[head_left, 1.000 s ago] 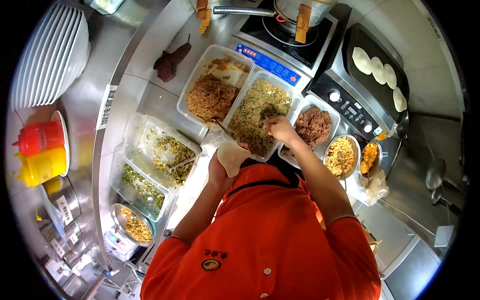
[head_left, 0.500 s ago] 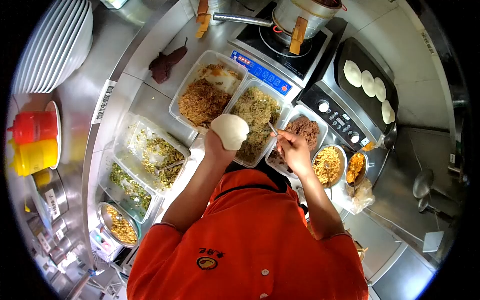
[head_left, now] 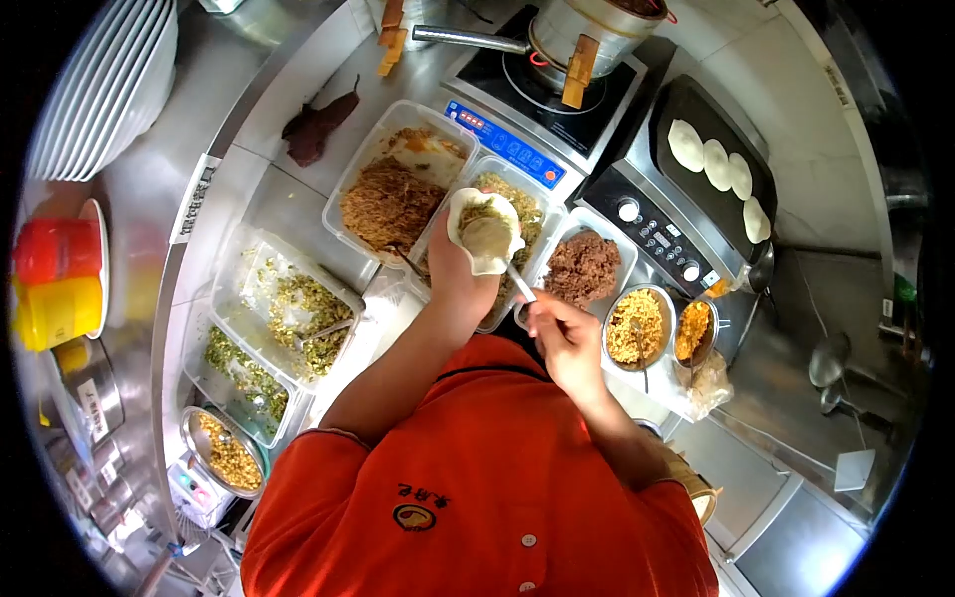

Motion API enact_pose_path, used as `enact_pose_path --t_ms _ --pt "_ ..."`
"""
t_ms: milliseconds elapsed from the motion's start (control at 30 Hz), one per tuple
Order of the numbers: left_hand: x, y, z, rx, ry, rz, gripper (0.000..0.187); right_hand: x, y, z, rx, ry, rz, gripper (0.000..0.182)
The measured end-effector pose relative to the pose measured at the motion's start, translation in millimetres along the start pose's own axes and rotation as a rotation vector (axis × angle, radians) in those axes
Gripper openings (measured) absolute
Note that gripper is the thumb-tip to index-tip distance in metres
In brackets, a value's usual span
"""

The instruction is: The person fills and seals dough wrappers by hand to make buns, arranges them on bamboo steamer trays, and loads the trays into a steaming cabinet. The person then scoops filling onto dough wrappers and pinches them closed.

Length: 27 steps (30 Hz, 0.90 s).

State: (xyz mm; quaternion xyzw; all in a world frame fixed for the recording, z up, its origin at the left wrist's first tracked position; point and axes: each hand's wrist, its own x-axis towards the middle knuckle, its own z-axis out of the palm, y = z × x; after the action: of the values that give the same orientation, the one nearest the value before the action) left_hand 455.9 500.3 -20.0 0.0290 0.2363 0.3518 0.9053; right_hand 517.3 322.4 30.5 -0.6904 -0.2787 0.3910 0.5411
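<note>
A round white dough wrapper (head_left: 489,249) rests cupped in my left hand (head_left: 460,274), with some greenish filling at its upper part. My right hand (head_left: 565,333) is closed on the handle of a metal utensil (head_left: 520,284), whose far end reaches the wrapper's edge. Beneath and behind the wrapper is a tub of green-brown filling (head_left: 527,204). To its left sits a tub of brown shredded filling (head_left: 388,204), and to its right a tub of dark reddish-brown filling (head_left: 587,267).
Bowls of yellow bits (head_left: 637,326) and orange filling (head_left: 693,331) stand at right. Behind are a pot (head_left: 592,35) on an induction cooker (head_left: 507,75) and a griddle (head_left: 696,199) with dough pieces. Tubs of chopped greens (head_left: 308,308) lie left, beside stacked plates (head_left: 104,90).
My left hand has moved slightly right with the wrapper, which now holds filling. My right hand has moved down, bringing the utensil from the filling tub to the wrapper. The view has shifted slightly.
</note>
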Motion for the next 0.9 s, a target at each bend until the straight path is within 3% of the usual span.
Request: enact_pose_path --t_ms 33,67,133,267,333,500,600,667,700,733,800,900 --pt "-8 1 12 0.043 0.042 0.02 0.034 2 -3 4 0.226 -0.059 0.215 0.022" --pt "-16 1 20 0.088 0.085 0.038 0.033 3 -5 2 0.225 -0.052 0.217 0.022" --pt "-25 3 24 0.147 0.007 0.113 0.032 8 -10 -6 0.688 -0.162 0.479 0.021" --pt "-34 20 13 0.495 -0.155 0.193 0.031 7 -15 -13 0.67 -0.201 0.553 0.02" --pt "-29 23 7 -0.014 0.02 -0.1 0.032 11 -15 -10 0.709 -0.215 0.608 0.019" --pt "-26 20 -7 -0.158 -0.146 -0.217 0.036 15 -11 -21 0.942 -0.346 0.839 0.019" --pt "-26 16 -6 -0.27 -0.201 -0.169 0.039 11 -32 -33 0.926 -0.408 0.723 0.019" --pt "-34 14 8 -0.052 -0.226 -0.124 0.042 19 -30 -29 0.776 -0.28 0.7 0.019" --pt "-41 17 13 -0.092 -0.091 -0.189 0.046 21 -28 -29 0.756 -0.249 0.696 0.019" --pt "-40 20 8 -0.091 -0.092 -0.193 0.046 23 -28 -29 0.733 -0.224 0.693 0.019" --pt "-33 28 -16 0.245 -0.043 -0.096 0.048 21 -25 -27 0.713 -0.266 0.695 0.02" --pt "-24 28 -30 0.003 0.015 -0.205 0.046 17 -17 -15 0.788 -0.313 0.738 0.02"
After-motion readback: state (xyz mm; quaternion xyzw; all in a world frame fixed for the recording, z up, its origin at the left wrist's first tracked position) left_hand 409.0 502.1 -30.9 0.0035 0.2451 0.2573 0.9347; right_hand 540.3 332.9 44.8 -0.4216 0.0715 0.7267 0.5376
